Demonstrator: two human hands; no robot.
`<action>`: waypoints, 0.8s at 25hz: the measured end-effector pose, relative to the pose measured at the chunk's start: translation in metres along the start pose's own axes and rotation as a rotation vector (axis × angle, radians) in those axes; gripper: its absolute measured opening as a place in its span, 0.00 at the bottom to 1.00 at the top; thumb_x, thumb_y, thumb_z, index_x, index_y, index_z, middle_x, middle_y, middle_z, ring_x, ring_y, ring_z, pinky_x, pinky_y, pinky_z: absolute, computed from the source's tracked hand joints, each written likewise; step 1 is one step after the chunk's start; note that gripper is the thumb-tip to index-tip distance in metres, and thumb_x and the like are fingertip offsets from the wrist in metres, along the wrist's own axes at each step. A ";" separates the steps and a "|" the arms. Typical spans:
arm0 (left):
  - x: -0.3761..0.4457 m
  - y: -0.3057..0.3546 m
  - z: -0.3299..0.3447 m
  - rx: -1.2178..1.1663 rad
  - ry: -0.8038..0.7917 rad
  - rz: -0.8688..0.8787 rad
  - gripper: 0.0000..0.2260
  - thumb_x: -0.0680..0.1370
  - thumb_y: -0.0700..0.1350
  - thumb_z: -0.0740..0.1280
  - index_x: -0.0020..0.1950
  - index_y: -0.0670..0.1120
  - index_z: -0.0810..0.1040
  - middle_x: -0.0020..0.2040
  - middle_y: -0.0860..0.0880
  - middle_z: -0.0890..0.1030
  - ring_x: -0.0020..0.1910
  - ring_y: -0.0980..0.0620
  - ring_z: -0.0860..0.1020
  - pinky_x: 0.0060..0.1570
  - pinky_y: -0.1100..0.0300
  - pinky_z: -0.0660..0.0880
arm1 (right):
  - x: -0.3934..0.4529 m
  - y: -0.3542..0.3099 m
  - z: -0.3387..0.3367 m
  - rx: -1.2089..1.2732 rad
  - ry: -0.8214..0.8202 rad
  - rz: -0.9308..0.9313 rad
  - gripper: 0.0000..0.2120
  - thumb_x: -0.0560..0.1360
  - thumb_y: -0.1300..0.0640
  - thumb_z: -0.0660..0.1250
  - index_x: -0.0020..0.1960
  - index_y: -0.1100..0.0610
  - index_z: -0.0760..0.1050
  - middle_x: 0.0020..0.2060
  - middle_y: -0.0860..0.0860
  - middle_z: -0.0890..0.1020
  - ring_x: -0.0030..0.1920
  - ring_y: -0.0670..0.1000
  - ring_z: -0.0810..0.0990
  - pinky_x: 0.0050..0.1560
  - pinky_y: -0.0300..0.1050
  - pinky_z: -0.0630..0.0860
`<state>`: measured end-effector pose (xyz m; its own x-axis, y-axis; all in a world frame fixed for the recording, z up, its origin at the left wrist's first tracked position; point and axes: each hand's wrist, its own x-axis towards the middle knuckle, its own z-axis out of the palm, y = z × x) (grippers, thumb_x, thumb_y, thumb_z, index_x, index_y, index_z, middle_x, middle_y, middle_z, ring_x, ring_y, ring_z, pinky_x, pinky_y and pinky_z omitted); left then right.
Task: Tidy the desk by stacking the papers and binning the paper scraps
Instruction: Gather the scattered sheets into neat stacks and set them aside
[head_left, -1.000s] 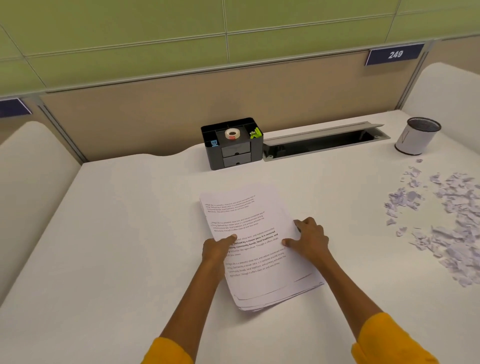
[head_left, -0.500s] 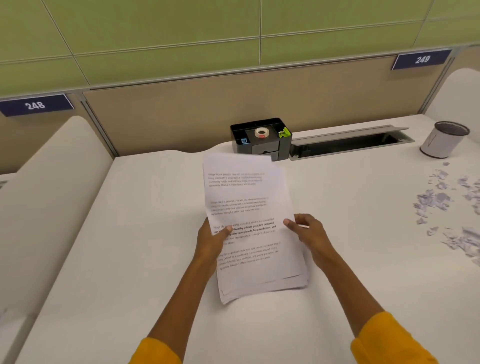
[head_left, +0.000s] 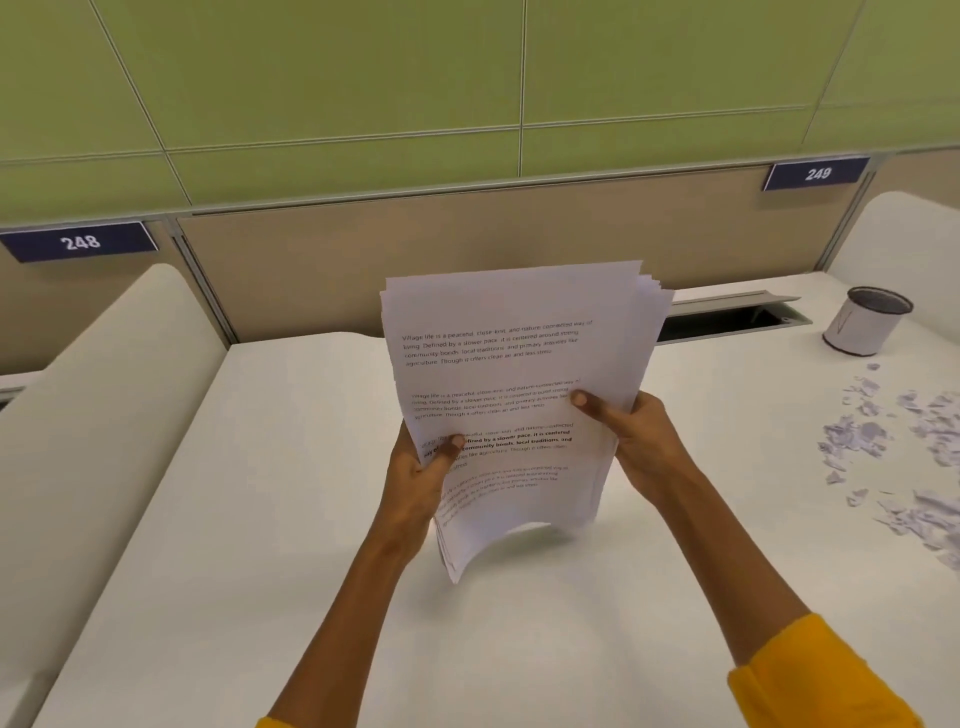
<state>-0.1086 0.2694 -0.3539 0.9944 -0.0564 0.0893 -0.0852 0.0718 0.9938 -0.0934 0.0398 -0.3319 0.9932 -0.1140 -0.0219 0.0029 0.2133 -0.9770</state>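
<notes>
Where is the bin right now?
In the head view, the bin stands upright at the desk's far right, beyond the paper scraps, beside the open cable slot.

Printed papers (head_left: 511, 374) stacked, upright, lower edge bowed, near desk; torn paper scraps (head_left: 883, 441) scattered at right.

Left hand (head_left: 423, 475): raised, thumb on front of white printed paper stack (head_left: 519, 364). Right hand (head_left: 631, 434): opposite edge, thumb likewise in front.
</notes>
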 end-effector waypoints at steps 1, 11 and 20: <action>-0.001 0.000 -0.001 0.006 -0.011 -0.001 0.21 0.71 0.48 0.66 0.64 0.52 0.70 0.55 0.52 0.80 0.51 0.52 0.80 0.47 0.55 0.80 | -0.001 -0.002 0.000 -0.017 -0.015 -0.012 0.17 0.63 0.58 0.76 0.51 0.58 0.80 0.48 0.54 0.85 0.50 0.58 0.83 0.53 0.56 0.80; -0.017 -0.007 -0.003 0.052 -0.011 -0.050 0.25 0.65 0.48 0.72 0.62 0.51 0.73 0.53 0.50 0.81 0.51 0.48 0.80 0.45 0.55 0.80 | -0.014 0.015 -0.012 -0.102 -0.080 -0.032 0.22 0.59 0.49 0.79 0.51 0.53 0.82 0.49 0.53 0.85 0.50 0.58 0.83 0.51 0.56 0.81; -0.012 0.027 0.011 0.035 0.190 0.004 0.16 0.63 0.50 0.72 0.50 0.53 0.78 0.44 0.52 0.83 0.43 0.47 0.82 0.41 0.52 0.81 | -0.016 0.002 -0.008 -0.162 -0.025 -0.084 0.22 0.60 0.54 0.74 0.54 0.56 0.79 0.47 0.53 0.85 0.46 0.57 0.84 0.47 0.53 0.82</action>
<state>-0.1234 0.2609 -0.3278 0.9877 0.1332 0.0824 -0.0880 0.0365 0.9955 -0.1099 0.0347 -0.3347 0.9929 -0.1002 0.0645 0.0693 0.0448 -0.9966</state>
